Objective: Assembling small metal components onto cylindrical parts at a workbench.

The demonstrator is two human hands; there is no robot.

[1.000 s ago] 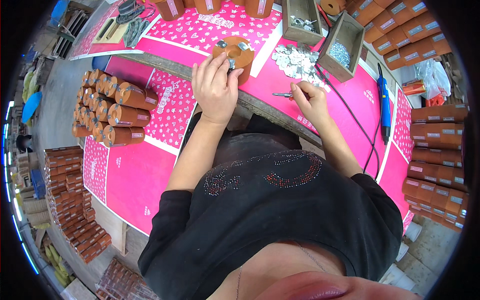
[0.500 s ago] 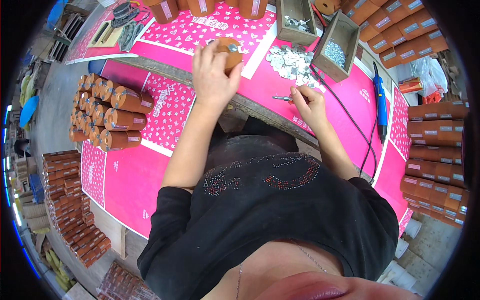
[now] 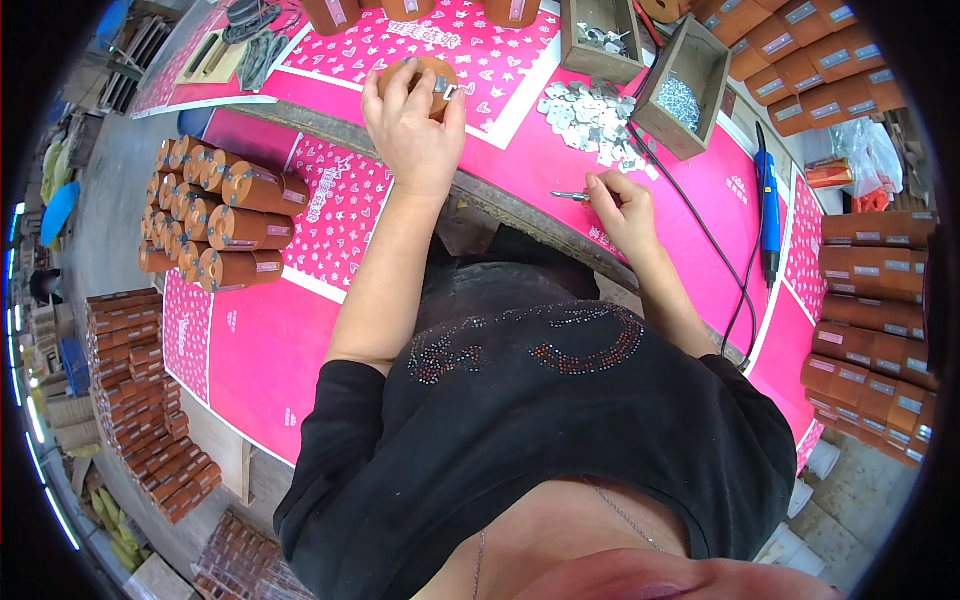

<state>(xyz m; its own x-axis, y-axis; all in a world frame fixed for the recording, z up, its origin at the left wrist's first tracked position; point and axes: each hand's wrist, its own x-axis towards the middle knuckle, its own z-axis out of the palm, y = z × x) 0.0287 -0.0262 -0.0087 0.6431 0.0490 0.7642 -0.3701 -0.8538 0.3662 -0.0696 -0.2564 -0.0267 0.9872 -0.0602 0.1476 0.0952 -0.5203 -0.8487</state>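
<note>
Pink printed sheeting (image 3: 525, 165) covers the workbench, and nearest the camera is the wearer's black shirt (image 3: 560, 430), with studs across its front. Just over the bench's near edge, the right hand (image 3: 622, 205) has thumb and fingers pinched together on a slim metal bit (image 3: 572, 196), its tip pointing left. Farther over the bench, the left hand (image 3: 415, 140) is clamped around a terracotta-coloured cylinder (image 3: 438, 74), thumb on the right side and fingers over the top.

The step in hand looks like steadying or turning the cylinder, with the bit held apart from it; the next move would call for a firm left grip and a clear view of the fittings. The cylinder has a smooth orange-brown surface, its round end turned up, with a shiny metal fitting (image 3: 449, 91) near the thumb; fingers hide the rest, and I cannot tell whether it sits flat.

Beyond the right hand lie loose metal plates (image 3: 592, 112), then a wooden box of small screws (image 3: 679, 103). Off left stands a cluster of similar cylinders (image 3: 245, 228); farther off, more are stacked above concrete floor (image 3: 120, 240).
</note>
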